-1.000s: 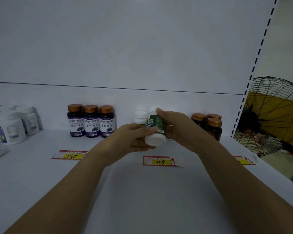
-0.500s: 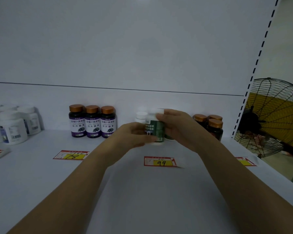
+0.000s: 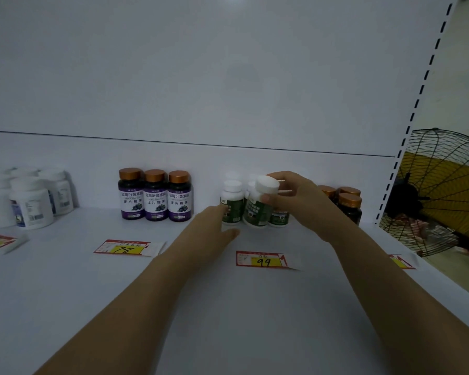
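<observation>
A white-capped bottle with a green label [image 3: 258, 205] stands slightly tilted on the white shelf [image 3: 228, 307], among other bottles of the same kind [image 3: 232, 203]. My right hand [image 3: 295, 201] grips it near the cap, thumb in front and fingers behind. My left hand [image 3: 214, 227] hovers just left of and below the bottles, its fingers relaxed, holding nothing; I cannot tell whether it touches the leftmost green bottle.
Three purple-labelled bottles with copper caps [image 3: 155, 196] stand to the left, white bottles [image 3: 30, 201] at far left, dark brown bottles [image 3: 347, 205] at right. Price tags "78" [image 3: 125, 249] and "99" [image 3: 263, 260] lie on the shelf. A black fan [image 3: 444, 190] stands beyond the right upright.
The bottle was held tipped between both hands; it has been turned upright and set down among the green bottles. My left hand has let go and dropped away to the left.
</observation>
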{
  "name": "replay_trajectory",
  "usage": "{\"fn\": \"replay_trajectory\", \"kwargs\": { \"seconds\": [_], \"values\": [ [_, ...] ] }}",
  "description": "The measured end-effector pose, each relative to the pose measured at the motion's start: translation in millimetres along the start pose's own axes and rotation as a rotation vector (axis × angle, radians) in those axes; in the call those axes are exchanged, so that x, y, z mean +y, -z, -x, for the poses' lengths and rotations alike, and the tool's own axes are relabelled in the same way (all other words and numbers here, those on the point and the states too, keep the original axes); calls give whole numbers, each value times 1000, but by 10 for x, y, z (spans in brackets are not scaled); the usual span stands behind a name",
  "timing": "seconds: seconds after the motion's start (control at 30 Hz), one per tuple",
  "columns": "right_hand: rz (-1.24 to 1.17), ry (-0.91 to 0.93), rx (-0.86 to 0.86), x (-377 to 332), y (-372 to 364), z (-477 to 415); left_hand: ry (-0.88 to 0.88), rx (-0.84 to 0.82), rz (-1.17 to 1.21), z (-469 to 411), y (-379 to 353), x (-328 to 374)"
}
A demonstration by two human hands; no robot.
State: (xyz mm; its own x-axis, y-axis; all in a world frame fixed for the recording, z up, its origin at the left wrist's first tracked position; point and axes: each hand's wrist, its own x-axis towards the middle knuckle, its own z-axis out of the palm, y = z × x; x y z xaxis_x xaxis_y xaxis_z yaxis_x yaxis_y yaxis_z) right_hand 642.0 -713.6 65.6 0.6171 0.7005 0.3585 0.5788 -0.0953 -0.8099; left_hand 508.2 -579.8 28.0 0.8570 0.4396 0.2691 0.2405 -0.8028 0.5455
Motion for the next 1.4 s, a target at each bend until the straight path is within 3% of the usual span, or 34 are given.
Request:
{"fn": "replay_trajectory", "kwargs": {
  "seconds": [0.13,0.33,0.57,0.67,0.73,0.8,0.87,1.03,1.23,1.4],
  "values": [
    [155,-69,109,127,40,-33,52,-159,-226,-1,-84,-67],
    [317,-74,122,206,-32,-42,92,-274,-456,-33,-161,-202],
    [541,-85,105,228,-90,-63,92,-282,-505,-51,-200,-253],
    [546,-76,204,86,-71,-75,91,-292,-508,-56,-205,-261],
    [577,62,293,-80,-118,-122,99,-305,-504,-61,-204,-261],
    [671,206,248,-263,-232,-220,105,-320,-493,-59,-196,-254],
    [775,238,108,-419,-378,-371,103,-318,-485,-51,-191,-245],
    [990,7,-191,-484,-693,-769,102,-302,-477,-32,-191,-251],
    [962,-25,-153,-382,-848,-828,95,-291,-456,-48,-208,-267],
    [904,73,-143,-487,-723,-754,89,-273,-444,-42,-199,-256]
  ]
}}
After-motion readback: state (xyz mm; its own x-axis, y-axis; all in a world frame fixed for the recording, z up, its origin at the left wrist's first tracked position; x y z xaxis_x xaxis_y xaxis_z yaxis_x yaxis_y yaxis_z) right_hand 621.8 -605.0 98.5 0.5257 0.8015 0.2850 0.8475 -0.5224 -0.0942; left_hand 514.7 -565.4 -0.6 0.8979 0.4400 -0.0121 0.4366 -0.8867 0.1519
